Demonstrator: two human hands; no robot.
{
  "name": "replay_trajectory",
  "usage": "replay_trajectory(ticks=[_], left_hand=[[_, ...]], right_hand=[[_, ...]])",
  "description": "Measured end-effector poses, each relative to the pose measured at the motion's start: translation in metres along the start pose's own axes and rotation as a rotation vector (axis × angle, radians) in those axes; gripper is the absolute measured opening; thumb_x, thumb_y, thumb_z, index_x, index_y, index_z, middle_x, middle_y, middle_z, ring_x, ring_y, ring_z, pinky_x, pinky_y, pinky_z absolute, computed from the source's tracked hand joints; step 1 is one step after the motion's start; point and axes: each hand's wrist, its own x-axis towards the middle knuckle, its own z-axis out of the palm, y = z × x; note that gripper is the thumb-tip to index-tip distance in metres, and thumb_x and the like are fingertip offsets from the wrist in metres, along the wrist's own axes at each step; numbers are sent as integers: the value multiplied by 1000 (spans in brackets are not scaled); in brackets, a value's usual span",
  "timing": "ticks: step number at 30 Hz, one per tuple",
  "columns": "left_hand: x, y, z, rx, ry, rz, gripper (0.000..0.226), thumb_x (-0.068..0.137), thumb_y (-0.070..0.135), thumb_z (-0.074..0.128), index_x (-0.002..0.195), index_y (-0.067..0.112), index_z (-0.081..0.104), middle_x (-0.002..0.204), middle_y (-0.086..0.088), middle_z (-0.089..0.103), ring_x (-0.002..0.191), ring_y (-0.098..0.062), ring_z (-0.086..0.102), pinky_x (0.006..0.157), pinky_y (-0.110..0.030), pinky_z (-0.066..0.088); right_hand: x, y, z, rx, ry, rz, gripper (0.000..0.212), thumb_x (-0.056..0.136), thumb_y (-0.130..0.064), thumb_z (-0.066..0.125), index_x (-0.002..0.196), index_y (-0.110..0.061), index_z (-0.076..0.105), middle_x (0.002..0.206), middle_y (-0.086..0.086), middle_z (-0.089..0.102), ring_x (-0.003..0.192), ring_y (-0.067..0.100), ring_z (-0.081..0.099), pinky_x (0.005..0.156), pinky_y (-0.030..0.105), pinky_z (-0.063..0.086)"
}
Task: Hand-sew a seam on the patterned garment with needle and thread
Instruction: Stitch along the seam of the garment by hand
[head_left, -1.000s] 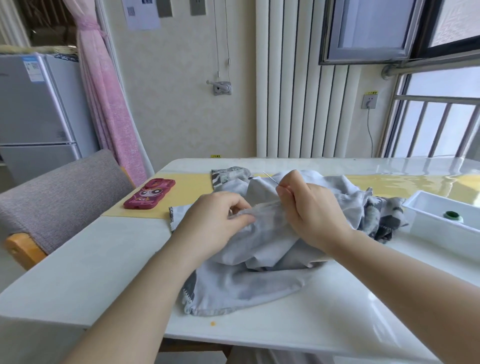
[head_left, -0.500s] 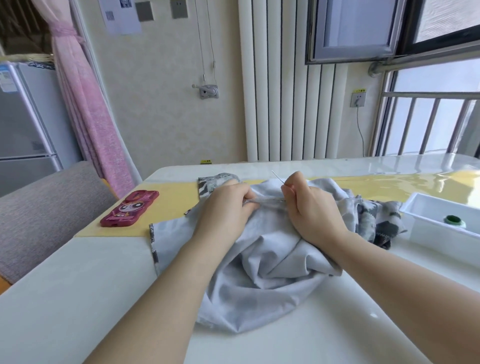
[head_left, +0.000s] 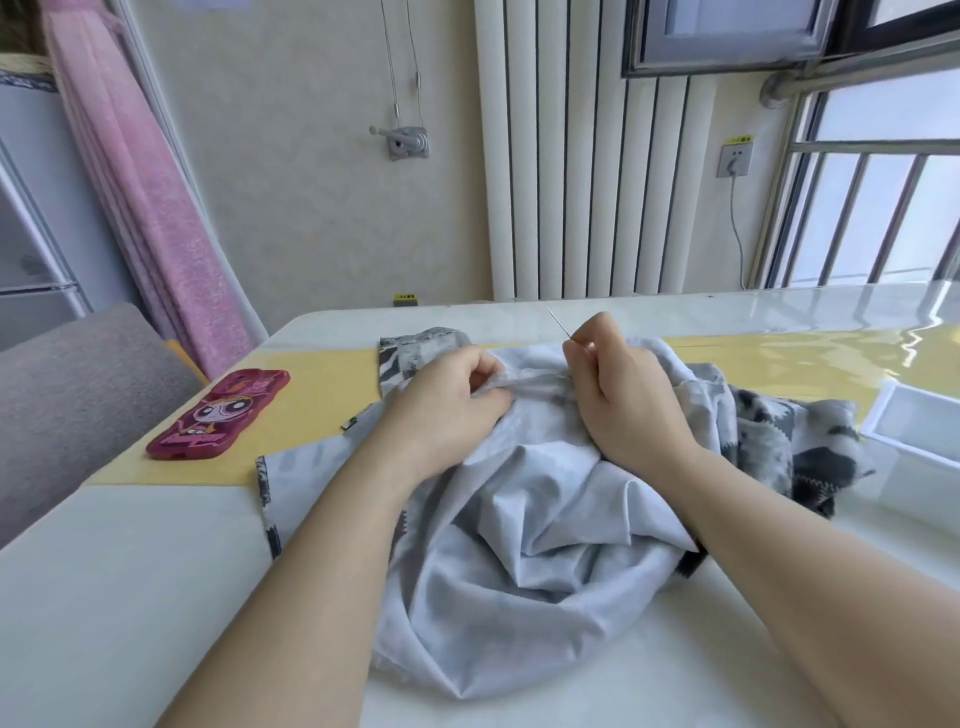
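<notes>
Garment (head_left: 519, 519) lies bunched on the tabletop (head_left: 130, 597) beneath both hands; left hand (head_left: 447, 405) pinches a fold of it; right hand (head_left: 618, 395), just beside, pinches the needle (head_left: 558, 322), which sticks up past its fingertips; phone (head_left: 218, 415) well left.

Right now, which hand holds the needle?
The right hand: it pinches the needle, whose tip points up and away. The left hand only grips a fold of the garment.
</notes>
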Motion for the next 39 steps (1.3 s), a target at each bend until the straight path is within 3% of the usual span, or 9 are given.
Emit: replay_trajectory(ticks=[4,6,11,17,23,27,33,37,39], left_hand=[[-6,6,6,-134,16,-48,10,90,11,46,83,10,53,55,12,46,49,-4,37,52,-22,30],[-10,10,8,-230,63,-62,14,90,10,45,78,5,51,44,14,37,43,-3,31,51,-23,26],[-19,14,14,-375,133,16,20,89,25,63,75,10,62,46,15,45,45,-1,38,49,-15,31],[-19,11,16,-480,128,45,7,88,11,65,87,4,64,38,12,39,36,-1,29,41,-11,28],[-18,9,13,-562,85,31,5,86,9,65,87,4,63,46,12,47,39,-2,33,44,-12,32],[-19,8,10,-643,39,16,14,86,28,67,83,15,67,74,-12,52,69,-22,42,68,-36,35],[-22,9,1,-422,110,56,14,90,17,62,78,11,65,54,3,47,50,-10,39,49,-17,34],[-24,13,0,-236,185,89,11,88,18,64,78,19,68,61,8,61,53,1,48,53,-7,36],[-25,12,2,-251,184,75,10,89,18,63,80,21,66,71,0,68,63,-7,58,58,-12,41]], right_hand=[[0,-10,-7,72,1,-37,13,99,-24,39,88,-18,36,52,-6,45,52,20,45,52,38,34],[2,-14,-10,105,1,-44,13,99,-22,40,87,-18,36,51,-8,42,50,12,42,52,35,29],[3,-17,-15,164,-2,-26,13,99,-22,42,88,-17,39,50,-9,41,50,8,42,53,31,24],[6,-19,-22,161,-38,-21,13,99,-23,42,88,-17,40,48,-8,41,47,10,40,51,34,27],[22,-26,-35,111,-191,22,14,99,-23,42,86,-17,42,43,-5,41,47,9,41,45,23,26],[41,-31,-48,37,-400,76,15,98,-26,44,86,-18,47,60,-8,50,53,7,43,47,18,32],[40,-36,-49,42,-427,64,16,98,-27,45,86,-17,48,63,-7,48,54,6,42,49,15,33],[37,-35,-51,17,-447,63,15,98,-26,44,86,-18,48,61,-8,47,55,5,42,49,13,34],[35,-35,-50,23,-444,71,17,98,-25,43,83,-19,47,60,-7,47,54,6,42,47,15,33]])
